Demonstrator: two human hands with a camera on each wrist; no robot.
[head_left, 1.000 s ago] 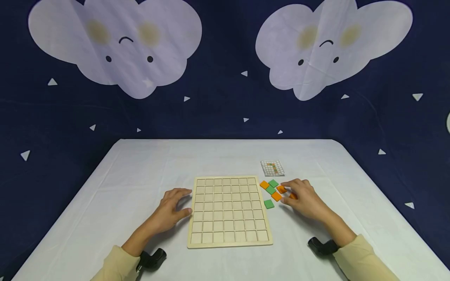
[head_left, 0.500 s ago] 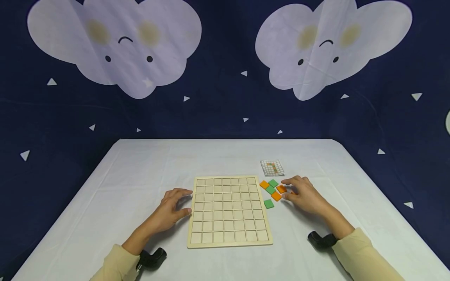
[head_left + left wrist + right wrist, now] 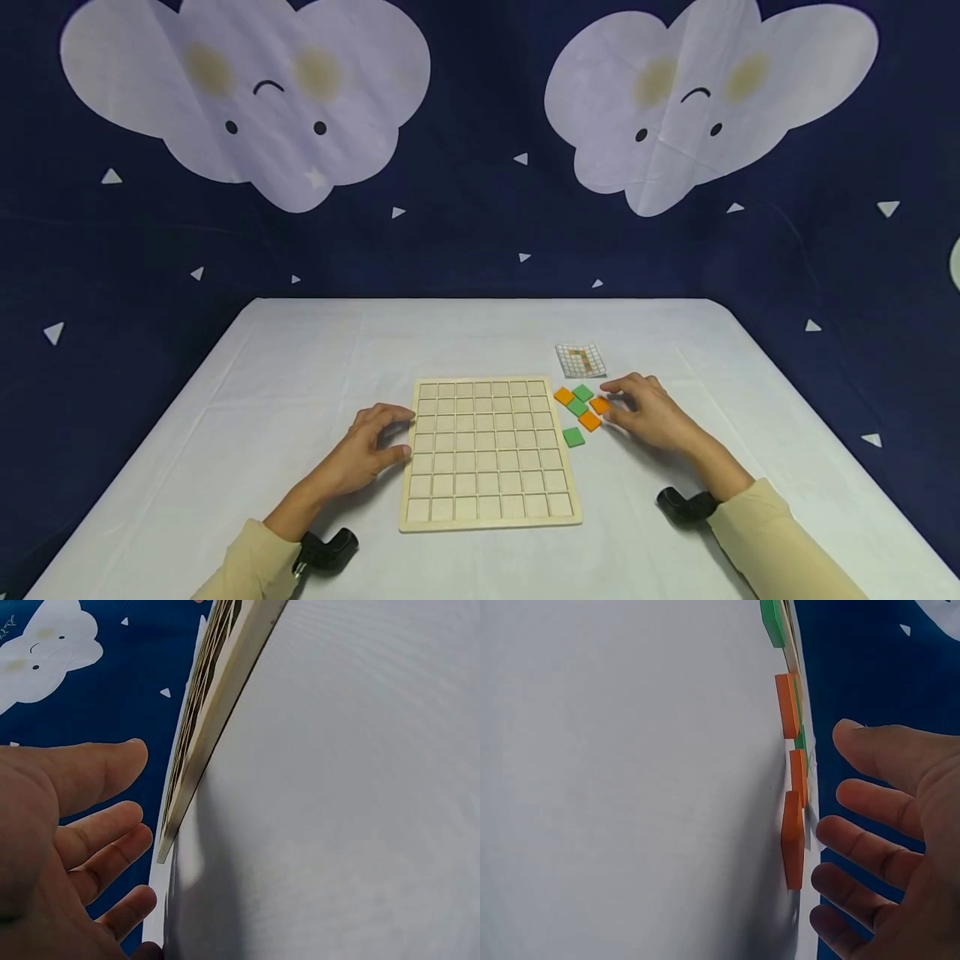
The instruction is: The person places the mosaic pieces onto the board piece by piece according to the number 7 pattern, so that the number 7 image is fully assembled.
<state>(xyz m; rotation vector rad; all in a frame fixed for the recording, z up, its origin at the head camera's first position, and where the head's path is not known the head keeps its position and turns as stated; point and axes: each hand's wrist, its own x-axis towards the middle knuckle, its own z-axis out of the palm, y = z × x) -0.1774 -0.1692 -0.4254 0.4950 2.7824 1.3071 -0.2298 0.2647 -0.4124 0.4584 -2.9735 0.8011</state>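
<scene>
A pale wooden grid board [image 3: 483, 450] lies flat, its cells holding no tiles. My left hand [image 3: 365, 454] is at the board's left edge, thumb and index fingertips right at the rim, fingers loosely bent. To the right of the board lie small square tiles, among them an orange tile [image 3: 589, 421] and a green tile [image 3: 573, 437]. My right hand [image 3: 652, 417] hovers at the right side of these tiles, thumb and fingers spread apart with nothing between them. Another orange tile [image 3: 793, 840] shows below the fingers in the right wrist view; in the head view this hand hides it.
A small printed card [image 3: 581, 361] with a coloured grid pattern lies behind the tiles. Everything stands on a white-covered table [image 3: 262, 367], with a dark blue cloud-print cloth [image 3: 480, 183] behind it. A black wrist camera [image 3: 686, 506] is worn below each hand.
My right hand has shifted slightly up and to the left, and the orange tile beneath it has gone out of sight in the head view. The left hand has barely moved.
</scene>
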